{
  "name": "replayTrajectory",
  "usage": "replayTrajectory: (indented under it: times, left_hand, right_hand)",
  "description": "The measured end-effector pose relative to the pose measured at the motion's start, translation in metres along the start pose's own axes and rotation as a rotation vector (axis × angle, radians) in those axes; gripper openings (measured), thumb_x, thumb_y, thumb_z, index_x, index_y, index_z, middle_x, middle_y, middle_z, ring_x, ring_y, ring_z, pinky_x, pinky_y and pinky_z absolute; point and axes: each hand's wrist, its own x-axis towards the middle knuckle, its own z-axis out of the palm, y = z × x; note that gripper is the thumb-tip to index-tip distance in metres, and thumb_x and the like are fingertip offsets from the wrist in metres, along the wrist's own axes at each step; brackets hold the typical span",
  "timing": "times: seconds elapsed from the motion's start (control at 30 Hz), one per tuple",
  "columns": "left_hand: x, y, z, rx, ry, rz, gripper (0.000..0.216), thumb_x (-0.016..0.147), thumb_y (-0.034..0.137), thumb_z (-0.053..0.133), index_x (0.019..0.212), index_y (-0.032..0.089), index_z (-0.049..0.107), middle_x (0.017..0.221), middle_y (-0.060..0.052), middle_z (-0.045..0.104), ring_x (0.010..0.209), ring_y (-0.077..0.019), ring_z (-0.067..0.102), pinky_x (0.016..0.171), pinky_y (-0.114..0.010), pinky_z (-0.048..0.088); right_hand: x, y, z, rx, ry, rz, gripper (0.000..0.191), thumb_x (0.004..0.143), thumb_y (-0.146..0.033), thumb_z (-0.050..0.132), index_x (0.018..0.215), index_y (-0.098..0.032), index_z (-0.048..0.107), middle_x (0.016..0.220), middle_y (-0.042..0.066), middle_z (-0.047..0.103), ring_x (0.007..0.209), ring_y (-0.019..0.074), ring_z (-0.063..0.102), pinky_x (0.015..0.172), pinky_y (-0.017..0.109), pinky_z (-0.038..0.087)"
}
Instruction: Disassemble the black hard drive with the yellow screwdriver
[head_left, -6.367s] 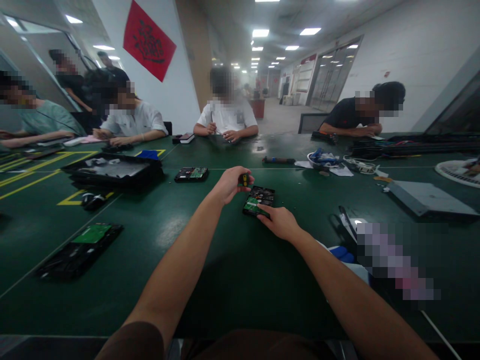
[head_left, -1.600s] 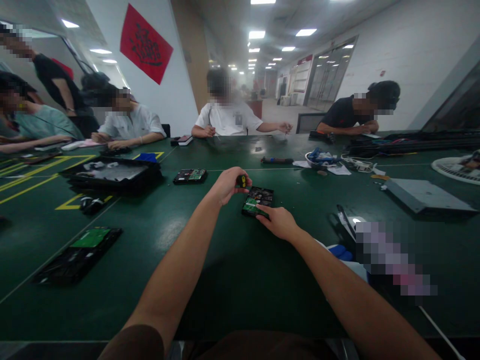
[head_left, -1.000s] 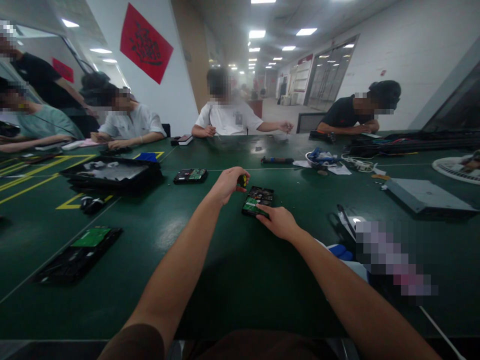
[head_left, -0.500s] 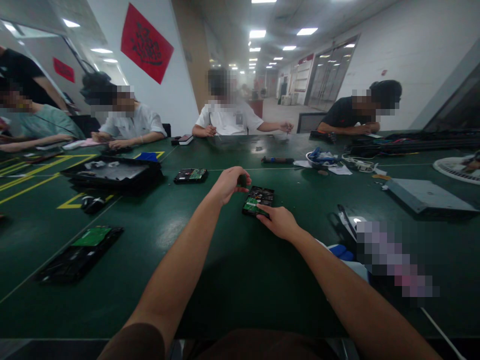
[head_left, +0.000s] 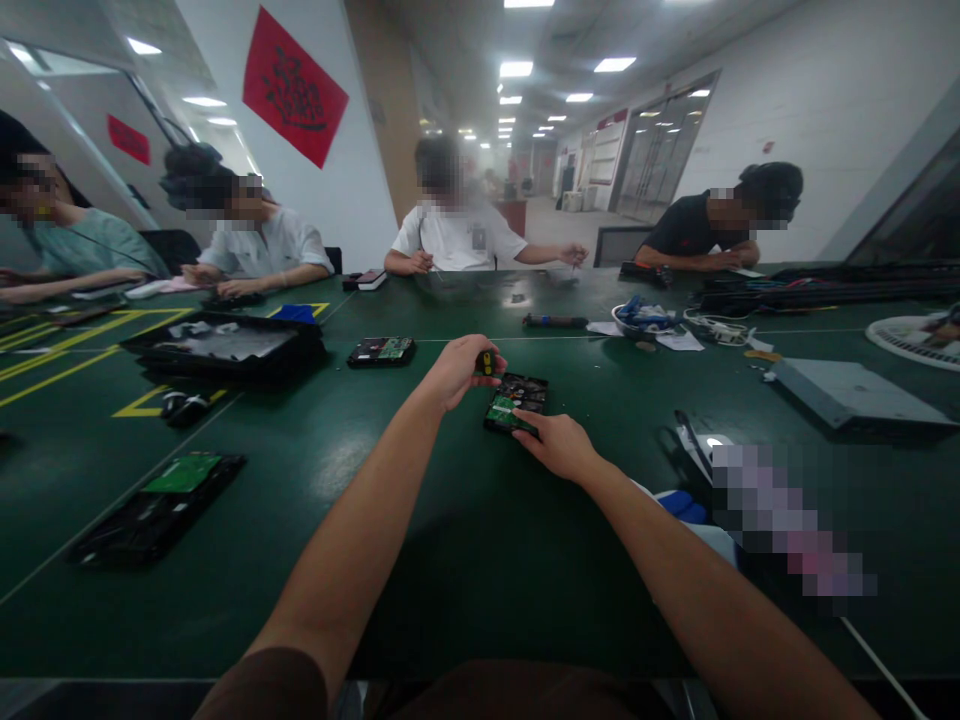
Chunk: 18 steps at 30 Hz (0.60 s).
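Observation:
My left hand (head_left: 459, 372) is closed around a small black-and-yellow tool handle (head_left: 487, 363), which looks like the butt of a screwdriver; its tip is out of sight. Just below and right of it lies an opened black electronic device (head_left: 517, 393) with a green circuit board. My right hand (head_left: 559, 443) grips the device's near edge, thumb and fingers on the board side. A similar opened device (head_left: 161, 505) with a green board rests on the table at the left. Another such device (head_left: 381, 351) lies farther back, left of my left hand.
The green table (head_left: 360, 530) carries a black tray (head_left: 225, 345) with loose parts at left. On the right are a grey metal box (head_left: 862, 390), a basket with blue items (head_left: 643, 316), cables and blue-white cloth (head_left: 686, 510). Several people sit along the far side.
The tool in my left hand has turned, so its yellow markings now show. My right hand and the device stay put. At far left, a standing person has gone from view.

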Motion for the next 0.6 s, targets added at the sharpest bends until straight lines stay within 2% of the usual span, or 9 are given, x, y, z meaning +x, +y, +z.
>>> replayTrajectory:
  times: [0.2, 0.43, 0.6]
  left_hand:
    - [-0.0047, 0.0046, 0.0004, 0.146, 0.011, 0.078, 0.025, 0.08, 0.036, 0.061, 0.083, 0.014, 0.071, 0.084, -0.01, 0.066, 0.078, -0.0177, 0.061, 0.059, -0.026, 0.054]
    - [-0.0038, 0.002, 0.0022, -0.02, -0.03, -0.022, 0.021, 0.079, 0.033, 0.064, 0.091, 0.015, 0.065, 0.085, -0.012, 0.07, 0.08, -0.0211, 0.067, 0.064, -0.032, 0.057]
    - [-0.0025, 0.0028, 0.0015, 0.076, 0.021, 0.044, 0.021, 0.077, 0.033, 0.063, 0.083, 0.014, 0.068, 0.084, -0.011, 0.068, 0.078, -0.0193, 0.064, 0.057, -0.027, 0.053]
  right_hand:
    - [0.0001, -0.0012, 0.0005, -0.015, -0.003, 0.017, 0.055, 0.102, -0.062, 0.041, 0.15, -0.037, 0.051, 0.124, 0.006, 0.073, 0.106, 0.0276, 0.07, 0.09, 0.038, 0.053]
    - [0.0001, -0.0016, -0.0008, -0.026, -0.018, 0.022, 0.056, 0.102, -0.063, 0.039, 0.151, -0.037, 0.05, 0.121, 0.007, 0.074, 0.103, 0.0277, 0.071, 0.087, 0.038, 0.052]
    - [-0.0001, -0.0013, -0.0012, -0.016, -0.014, 0.009, 0.057, 0.102, -0.063, 0.04, 0.151, -0.036, 0.05, 0.124, 0.007, 0.073, 0.105, 0.0277, 0.07, 0.089, 0.038, 0.052]
